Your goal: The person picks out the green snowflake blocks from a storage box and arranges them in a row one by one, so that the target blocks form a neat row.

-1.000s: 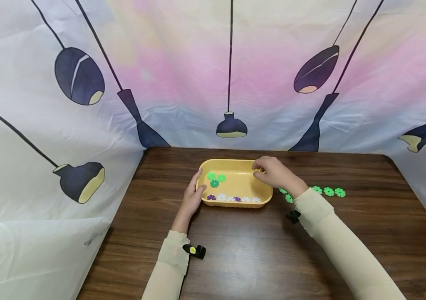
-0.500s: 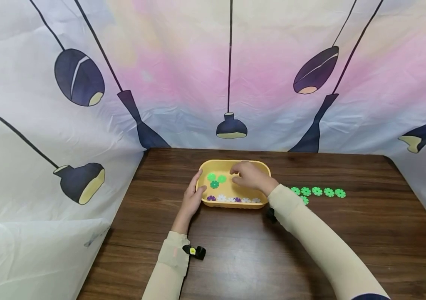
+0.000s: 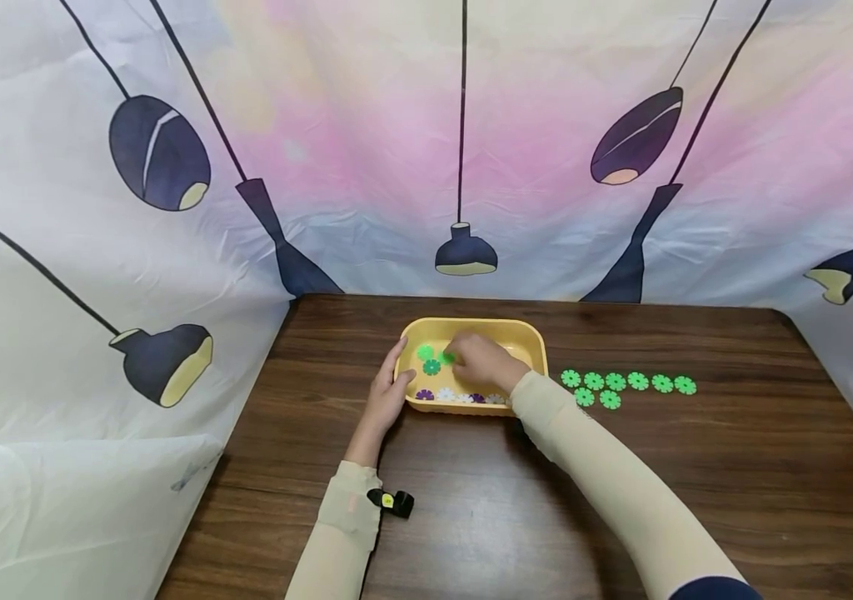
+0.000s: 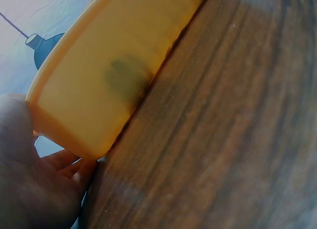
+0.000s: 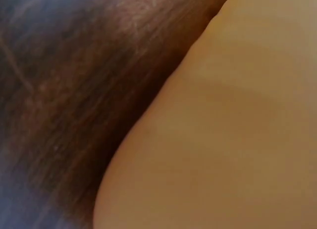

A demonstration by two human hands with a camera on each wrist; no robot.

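My left hand [image 3: 384,396] grips the left end of a yellow plastic tray [image 3: 539,346], its thumb over the rim. In the left wrist view, the fingers of my left hand [image 4: 34,184] lie round the tray's corner. My right hand [image 3: 482,360] reaches inside, fingers curled down with their tips right at a light green snowflake disc [image 3: 446,357]; I cannot tell if they pinch it. Beside that lie another light green disc [image 3: 425,352] and a darker green one [image 3: 431,367]. Only the tray's outer wall [image 5: 218,135] and the table show in the right wrist view.
Along the tray's near inner side lie several white discs [image 3: 445,395] and purple discs [image 3: 424,395]. To the tray's right, several green discs [image 3: 616,382] form a row on the dark wooden table [image 3: 464,500], with two more below it. A printed curtain [image 3: 389,167] hangs behind.
My right hand has moved left across the tray and down to the light green disc. Its forearm uncovers more green discs on the table. My left hand stays on the tray.
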